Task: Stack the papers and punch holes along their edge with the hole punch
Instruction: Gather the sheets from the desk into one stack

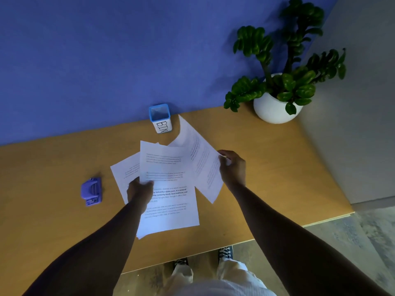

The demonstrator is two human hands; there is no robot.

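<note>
step: gathering papers (168, 184), fanned, unstacked | left hand (140, 192) pinches middle sheet; right hand (233, 169) grips right sheet's edge | hole punch (91, 191) left of papers, untouched | next: square edges

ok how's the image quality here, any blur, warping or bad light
Head view: dim and blue-tinted; the desk edge bows from wide-angle distortion; the sheet pinched by the right hand is softly blurred, its text unreadable, while bold lines on the centre sheet under the left hand stay legible.
</note>
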